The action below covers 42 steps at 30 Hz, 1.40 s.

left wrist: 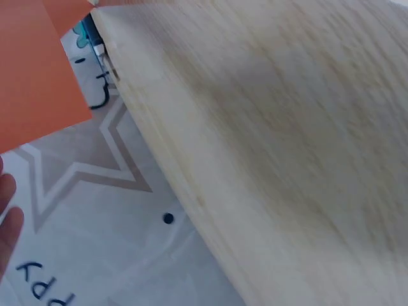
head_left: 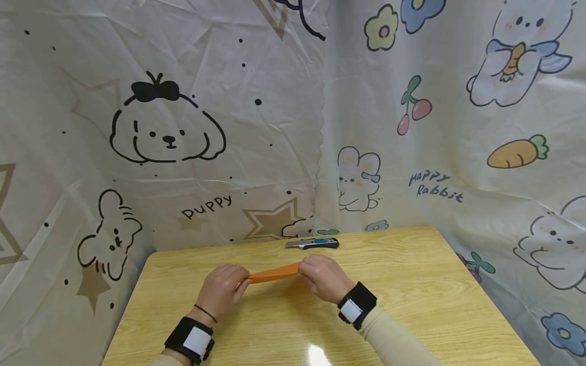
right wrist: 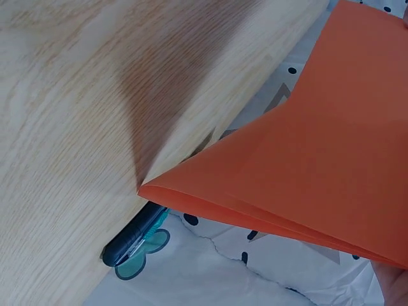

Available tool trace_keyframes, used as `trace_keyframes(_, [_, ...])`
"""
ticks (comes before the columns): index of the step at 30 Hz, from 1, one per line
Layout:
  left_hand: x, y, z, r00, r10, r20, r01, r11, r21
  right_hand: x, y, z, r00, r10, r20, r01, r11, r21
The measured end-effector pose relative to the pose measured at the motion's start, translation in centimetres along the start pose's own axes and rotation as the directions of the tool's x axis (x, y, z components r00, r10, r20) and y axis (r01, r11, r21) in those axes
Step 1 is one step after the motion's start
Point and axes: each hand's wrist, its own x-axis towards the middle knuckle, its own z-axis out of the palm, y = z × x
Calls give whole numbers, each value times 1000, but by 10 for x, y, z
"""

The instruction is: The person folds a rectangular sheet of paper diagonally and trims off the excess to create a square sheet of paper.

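Note:
A sheet of orange paper (head_left: 274,274) spans the space between the two hands, seen nearly edge-on in the head view. At its left end my left hand (head_left: 223,287) pinches it between thumb and fingers. My right hand (head_left: 326,277) grips the other end. The right wrist view shows the paper (right wrist: 287,172) bent over on itself, with two layers along its lower edge and a pointed corner above the table. Only part of the paper (left wrist: 38,76) and a couple of fingertips (left wrist: 7,233) appear in the left wrist view.
Behind the paper, a utility knife (head_left: 316,243) with a black and teal handle lies by the far edge of the wooden table (head_left: 274,330), its blade pointing left. A printed cloth (head_left: 265,127) with cartoon animals hangs around the back and sides.

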Motion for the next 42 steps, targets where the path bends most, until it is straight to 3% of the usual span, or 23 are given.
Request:
trace_keyframes(5, [20,21,10,999,52,-2,-52,999,4,3,-4,3,1000,-17,-5,18,1000,19])
trace_keyframes(13, [31,43,20,999,37,-12,-37,999,4,6,-7,5,999,-22,-34,23,1000,9])
trace_keyframes(20, [37,52,21,998,64,28,-66,996,57,11,-10,7,996,-38,-81,38,999,-2])
trace_keyframes(30, [44,61,20,997,82,-14,-81,997,11,14,-19,11,991,-41,-130,38,999,-19])
trace_keyframes(42, [40,61,21,997,71,34,-71,997,-7,10,-18,11,988,-38,-148,34,999,-30])
